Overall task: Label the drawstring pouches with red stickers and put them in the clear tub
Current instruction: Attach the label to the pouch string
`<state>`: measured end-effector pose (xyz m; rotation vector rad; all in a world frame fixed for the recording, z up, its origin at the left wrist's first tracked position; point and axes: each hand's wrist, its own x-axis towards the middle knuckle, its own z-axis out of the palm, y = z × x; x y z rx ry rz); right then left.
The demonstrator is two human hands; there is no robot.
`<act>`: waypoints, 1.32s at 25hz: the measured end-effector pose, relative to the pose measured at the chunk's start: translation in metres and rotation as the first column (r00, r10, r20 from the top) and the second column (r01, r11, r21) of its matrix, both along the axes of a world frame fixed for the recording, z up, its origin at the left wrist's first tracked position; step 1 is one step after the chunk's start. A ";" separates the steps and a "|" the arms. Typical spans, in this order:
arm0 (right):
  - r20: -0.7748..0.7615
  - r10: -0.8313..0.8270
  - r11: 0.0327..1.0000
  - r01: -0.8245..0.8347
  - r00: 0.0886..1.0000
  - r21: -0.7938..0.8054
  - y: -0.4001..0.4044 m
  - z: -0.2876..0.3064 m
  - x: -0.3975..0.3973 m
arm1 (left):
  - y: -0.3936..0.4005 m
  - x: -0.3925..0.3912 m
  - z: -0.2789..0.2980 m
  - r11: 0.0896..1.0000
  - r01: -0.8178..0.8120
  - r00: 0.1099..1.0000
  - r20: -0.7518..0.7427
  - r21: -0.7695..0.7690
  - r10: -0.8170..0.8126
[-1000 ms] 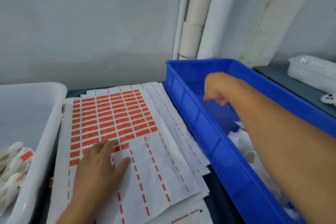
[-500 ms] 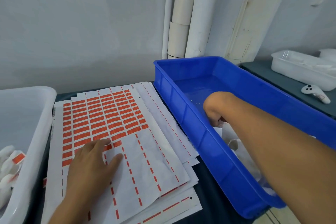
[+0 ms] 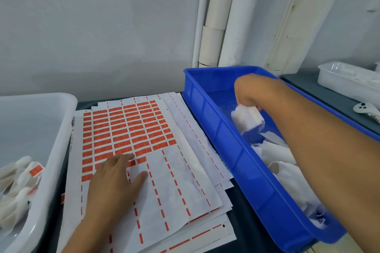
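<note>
A stack of sticker sheets (image 3: 131, 129) with rows of red stickers lies in the middle of the table. My left hand (image 3: 115, 181) rests flat on the top sheet, fingers straight. My right hand (image 3: 249, 93) is above the blue bin (image 3: 242, 162) and grips a white drawstring pouch (image 3: 246, 118), lifted clear of the pile of white pouches (image 3: 287, 162) in the bin. At the left stands the clear tub (image 3: 53, 135), holding several pouches with red stickers (image 3: 22, 181).
White pipes (image 3: 218, 16) run up the wall behind the bin. On a side surface at the right stand a white tray (image 3: 347, 80) and a white handheld controller (image 3: 366, 109). The dark tabletop (image 3: 242, 197) shows between the sheets and the bin.
My right hand dipped into the blue bin, took hold of a white pouch and has lifted it. My left hand has stayed on the sticker sheet.
</note>
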<state>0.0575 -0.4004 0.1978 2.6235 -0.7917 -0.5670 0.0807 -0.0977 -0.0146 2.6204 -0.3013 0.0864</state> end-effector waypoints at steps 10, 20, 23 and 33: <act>0.677 -0.117 0.555 -0.517 0.727 0.652 0.104 0.021 0.017 | -0.004 -0.006 0.022 0.872 0.205 0.969 0.220 -0.444 -0.116; 0.403 -0.449 0.060 -0.424 0.797 0.904 0.159 -0.119 0.036 | -0.005 -0.003 0.020 0.735 0.168 0.986 0.107 -0.657 -0.130; 0.411 -0.518 0.090 -0.430 0.750 0.898 0.154 -0.141 0.037 | -0.003 -0.001 0.019 0.704 0.097 0.993 0.020 -0.703 -0.117; 0.774 -0.132 0.166 -0.756 0.620 0.634 0.141 -0.172 0.005 | 0.000 0.003 0.013 0.740 -0.006 0.989 -0.113 -0.673 -0.095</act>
